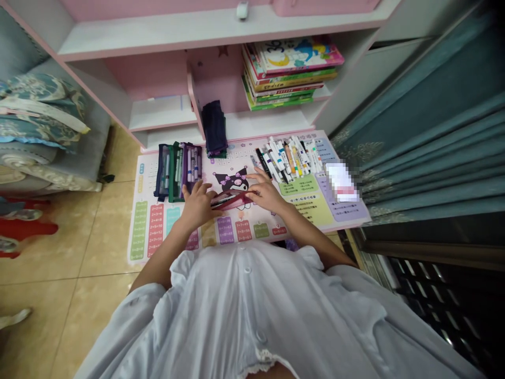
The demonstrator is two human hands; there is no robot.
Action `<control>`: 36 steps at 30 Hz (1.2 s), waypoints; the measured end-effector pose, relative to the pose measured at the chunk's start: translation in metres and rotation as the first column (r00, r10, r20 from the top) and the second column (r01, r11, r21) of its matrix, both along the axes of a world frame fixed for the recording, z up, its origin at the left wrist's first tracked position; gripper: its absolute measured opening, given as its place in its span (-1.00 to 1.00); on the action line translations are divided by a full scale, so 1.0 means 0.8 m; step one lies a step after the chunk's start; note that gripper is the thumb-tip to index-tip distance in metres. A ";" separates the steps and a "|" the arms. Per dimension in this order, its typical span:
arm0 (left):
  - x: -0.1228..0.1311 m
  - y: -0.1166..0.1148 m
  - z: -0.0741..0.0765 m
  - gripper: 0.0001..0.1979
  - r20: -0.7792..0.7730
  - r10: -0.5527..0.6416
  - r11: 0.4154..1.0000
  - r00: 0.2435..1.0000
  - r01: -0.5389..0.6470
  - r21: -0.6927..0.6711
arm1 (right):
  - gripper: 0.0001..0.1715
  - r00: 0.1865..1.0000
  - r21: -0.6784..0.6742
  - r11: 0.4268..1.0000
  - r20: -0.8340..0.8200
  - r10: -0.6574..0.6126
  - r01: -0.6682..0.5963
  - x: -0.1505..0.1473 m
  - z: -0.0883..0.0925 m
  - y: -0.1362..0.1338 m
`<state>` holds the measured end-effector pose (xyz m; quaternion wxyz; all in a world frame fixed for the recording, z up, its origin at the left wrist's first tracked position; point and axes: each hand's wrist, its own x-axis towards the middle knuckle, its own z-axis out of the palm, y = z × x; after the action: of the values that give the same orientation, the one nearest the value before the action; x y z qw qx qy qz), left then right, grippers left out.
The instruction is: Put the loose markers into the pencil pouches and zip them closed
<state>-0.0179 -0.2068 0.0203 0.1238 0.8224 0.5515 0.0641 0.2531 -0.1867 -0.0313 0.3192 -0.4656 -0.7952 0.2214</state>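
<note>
The person's right hand [266, 193] pinches the right end of a red pouch [236, 200] between thumb and fingers, with other fingers stretched out above it. The left hand [198, 203] is half open at the pouch's left end, fingers slightly spread and touching it; how firmly it grips cannot be told. The pouch lies between the hands, near the front of a printed desk mat [311, 210], its top parted, with something pale inside.

Just beside the left hand stand three filled pouches in a row: blue [161, 173], green [175, 176] and purple [192, 164]. Beyond the right hand lies a spread of markers [290, 158]. Farther back, dark folded pouches [214, 126] are stacked near a shelf with piled books [290, 71].
</note>
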 end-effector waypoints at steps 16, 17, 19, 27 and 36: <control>0.016 -0.025 -0.004 -0.65 0.050 0.106 0.993 0.993 -0.108 0.053 | -0.82 0.949 -0.026 0.991 -0.287 -0.130 0.128 0.028 -0.034 -0.028; 0.021 -0.026 -0.004 -0.60 0.069 0.114 0.991 0.991 -0.118 0.059 | -0.82 0.943 -0.022 0.990 -0.304 -0.137 0.136 0.026 -0.035 -0.028; 0.036 -0.029 -0.004 -0.59 0.126 0.108 0.990 0.986 -0.119 0.076 | -0.83 0.932 -0.011 0.987 -0.328 -0.155 0.160 0.022 -0.038 -0.030; 0.110 -0.021 -0.003 -0.76 0.227 -0.061 0.990 0.972 0.031 0.135 | -0.84 0.924 0.027 0.976 -0.328 -0.195 0.216 0.016 -0.040 -0.034; 0.139 -0.011 -0.005 -0.82 0.267 -0.068 0.984 0.961 0.020 0.179 | -0.81 0.933 0.055 0.973 -0.303 -0.197 0.223 0.016 -0.042 -0.034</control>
<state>0.0934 -0.2159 0.0165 0.1274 0.8256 0.5030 0.2218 0.2660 -0.2137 -0.0648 0.4764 -0.4952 -0.6932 0.2174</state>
